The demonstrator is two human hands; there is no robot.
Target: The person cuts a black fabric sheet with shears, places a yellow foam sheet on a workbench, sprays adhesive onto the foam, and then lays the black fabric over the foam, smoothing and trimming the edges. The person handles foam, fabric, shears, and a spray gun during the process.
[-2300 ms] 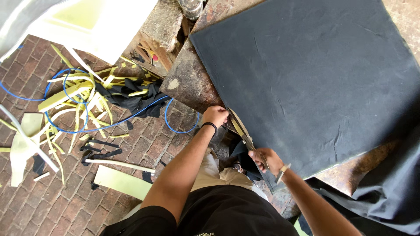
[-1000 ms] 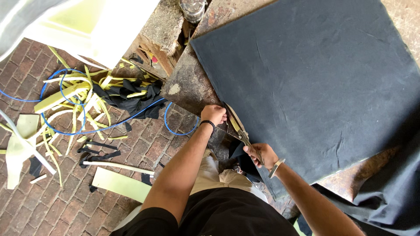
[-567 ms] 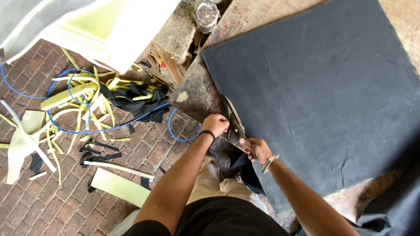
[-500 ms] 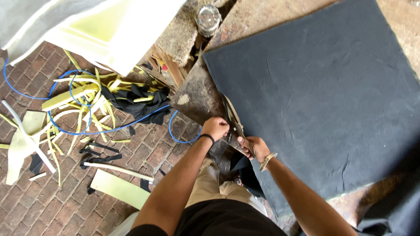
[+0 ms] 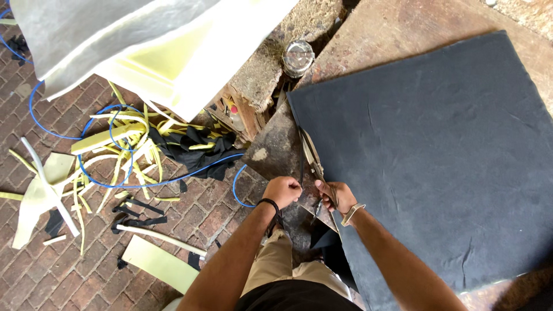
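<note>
A large dark grey fabric-covered square [image 5: 432, 155] lies on a brown wooden table [image 5: 397, 29]. My right hand [image 5: 336, 197] grips a pair of long scissors [image 5: 311, 158] whose blades run along the square's left edge. My left hand [image 5: 283, 191] is closed on a thin dark strip of fabric [image 5: 302, 164] hanging off that same edge, just left of the scissors. A black band circles my left wrist and a pale bracelet my right.
Yellow foam offcuts [image 5: 121, 144], black fabric scraps [image 5: 190, 147] and a blue cable [image 5: 132, 184] litter the brick floor at left. A big pale foam sheet [image 5: 155, 46] leans above them. A round metal tin [image 5: 298, 57] sits at the table's corner.
The scissors have travelled further up the left edge of the dark square, with both hands following. The view has shifted so more of the table and the tin shows.
</note>
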